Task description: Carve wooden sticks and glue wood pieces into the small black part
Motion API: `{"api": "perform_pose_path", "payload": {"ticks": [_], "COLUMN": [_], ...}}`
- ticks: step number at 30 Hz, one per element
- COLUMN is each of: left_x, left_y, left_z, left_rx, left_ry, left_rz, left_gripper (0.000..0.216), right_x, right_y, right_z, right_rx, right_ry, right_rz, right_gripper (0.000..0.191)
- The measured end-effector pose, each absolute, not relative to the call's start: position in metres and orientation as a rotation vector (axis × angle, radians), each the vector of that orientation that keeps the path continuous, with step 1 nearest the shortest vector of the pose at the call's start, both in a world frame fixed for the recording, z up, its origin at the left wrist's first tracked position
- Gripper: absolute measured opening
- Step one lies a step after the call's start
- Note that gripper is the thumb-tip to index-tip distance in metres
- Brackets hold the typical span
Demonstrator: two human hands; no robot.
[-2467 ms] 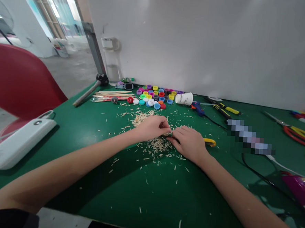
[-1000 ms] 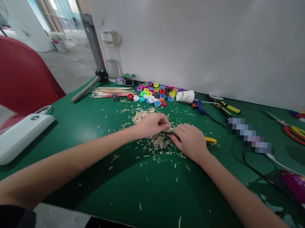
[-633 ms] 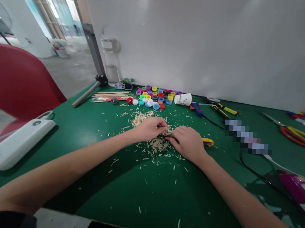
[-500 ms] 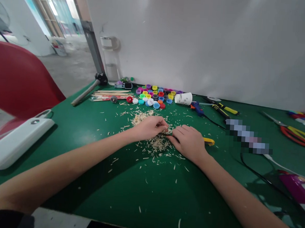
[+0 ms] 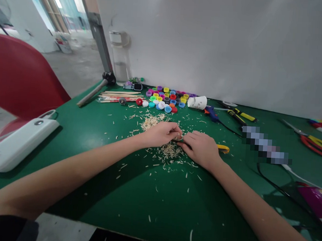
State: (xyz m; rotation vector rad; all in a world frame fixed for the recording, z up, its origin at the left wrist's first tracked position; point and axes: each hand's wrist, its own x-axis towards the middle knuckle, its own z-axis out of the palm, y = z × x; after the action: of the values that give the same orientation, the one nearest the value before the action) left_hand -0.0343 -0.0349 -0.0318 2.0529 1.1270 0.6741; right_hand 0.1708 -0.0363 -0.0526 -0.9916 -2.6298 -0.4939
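Thin dark piece (image 5: 178, 141) lies low over the middle of the green table (image 5: 150, 200), caught between both hands. The left hand (image 5: 161, 133) has its grip pinched shut on one end. The right hand (image 5: 201, 148) has its grip curled shut round a yellow-handled tool (image 5: 223, 148), with only the yellow butt showing past the hand.

Just under them lies a heap of pale wood shavings (image 5: 170, 150), with more strewn around, so I judge a good deal of paring is done. The long wooden sticks (image 5: 119, 94) at the far edge look untouched; they lie beside the coloured bottle caps (image 5: 166, 97) and a tipped paper cup (image 5: 197, 102).

Fingers cover the tool's blade, and the piece's full length and material cannot be made out. A pixelated patch (image 5: 267, 146) masks something right of the hands.
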Motion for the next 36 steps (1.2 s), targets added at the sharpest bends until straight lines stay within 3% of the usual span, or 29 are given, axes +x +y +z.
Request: {"api": "perform_pose_path", "payload": {"ticks": [36], "left_x": [-0.0315], "left_y": [-0.0354], "left_z": [-0.0315], "left_rx": [2.178], "left_ry": [1.054], "left_rz": [0.716], "left_gripper": [0.026], "right_x": [0.1720], "right_y": [-0.0359], "right_z": [-0.0524], "right_rx": [-0.975], "right_ry": [-2.559], "right_rz": [-0.533], "right_gripper": [0.028]}}
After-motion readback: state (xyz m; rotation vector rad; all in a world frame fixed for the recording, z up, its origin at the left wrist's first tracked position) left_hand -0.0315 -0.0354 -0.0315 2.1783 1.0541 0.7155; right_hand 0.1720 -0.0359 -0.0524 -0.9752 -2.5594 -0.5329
